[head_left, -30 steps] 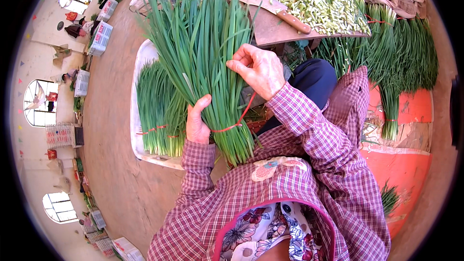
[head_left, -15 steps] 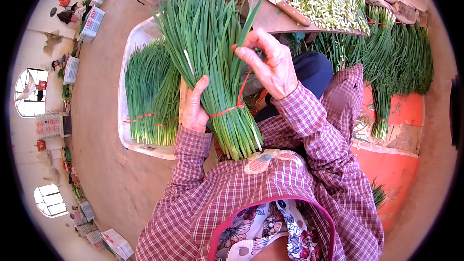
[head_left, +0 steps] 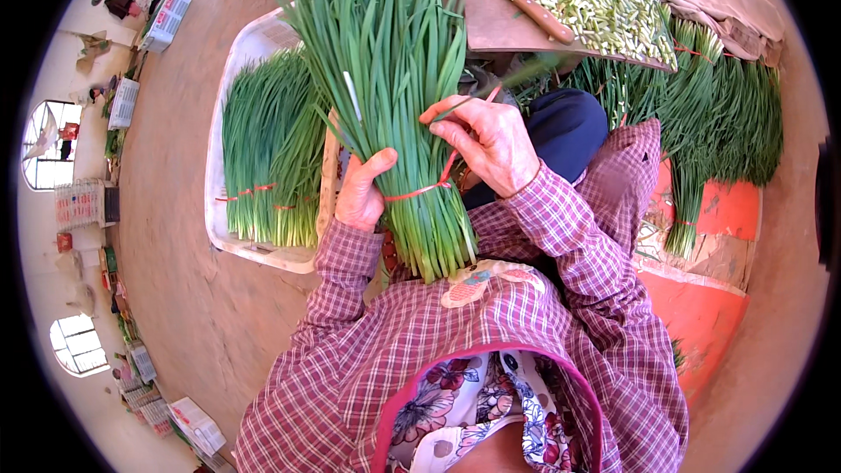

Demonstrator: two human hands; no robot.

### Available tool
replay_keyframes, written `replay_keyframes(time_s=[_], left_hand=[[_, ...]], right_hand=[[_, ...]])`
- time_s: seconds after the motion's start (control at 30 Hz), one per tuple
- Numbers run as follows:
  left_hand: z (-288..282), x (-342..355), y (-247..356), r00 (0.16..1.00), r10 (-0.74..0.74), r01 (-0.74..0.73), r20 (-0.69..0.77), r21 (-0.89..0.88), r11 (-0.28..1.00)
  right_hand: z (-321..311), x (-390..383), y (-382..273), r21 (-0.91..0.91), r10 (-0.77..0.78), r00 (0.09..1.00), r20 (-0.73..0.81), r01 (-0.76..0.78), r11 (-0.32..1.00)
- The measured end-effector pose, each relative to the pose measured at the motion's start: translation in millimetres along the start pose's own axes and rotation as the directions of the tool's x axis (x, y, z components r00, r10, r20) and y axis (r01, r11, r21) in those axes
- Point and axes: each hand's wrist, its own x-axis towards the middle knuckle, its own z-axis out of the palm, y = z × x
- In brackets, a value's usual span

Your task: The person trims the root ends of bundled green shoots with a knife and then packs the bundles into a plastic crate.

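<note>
A thick bunch of green garlic chives stands tilted in front of me, pale cut ends toward my lap. Around its lower part runs a red tie, one loose end rising beside my right hand. My left hand grips the bunch from its left side, thumb on the front. At the bunch's right edge, my right hand is closed in a pinch on a chive leaf, whose blurred tip points to the upper right. A white stalk shows among the leaves.
Tied chive bunches lie in a white crate at left. A knife rests on a board beside chopped pale stems. More chive bunches lie at right over an orange sheet. Crates and people line the far wall.
My right hand has moved slightly down along the bunch's edge. The leaf in its fingers has swung from upright to the right and blurred. My left hand keeps its hold.
</note>
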Motion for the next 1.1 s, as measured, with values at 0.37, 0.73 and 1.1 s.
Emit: replay_keyframes(time_s=[0.37,0.73,1.1], left_hand=[[10.8,3.9,-1.1,0.999,-0.026,0.027,-0.026,0.068,0.997],[34.3,9.9,11.5,0.997,-0.079,0.08,-0.008,0.166,0.983],[17.4,33.8,25.2,0.992,0.089,-0.115,0.088,0.359,0.926]], right_hand=[[-24.1,4.3,-2.6,0.801,0.421,0.907,0.021,-0.267,0.536],[-24.3,49.6,-28.2,0.118,0.034,0.998,-0.058,-0.027,0.993],[-0.9,67.7,-15.2,0.006,0.054,0.979,-0.198,-0.054,0.999]])
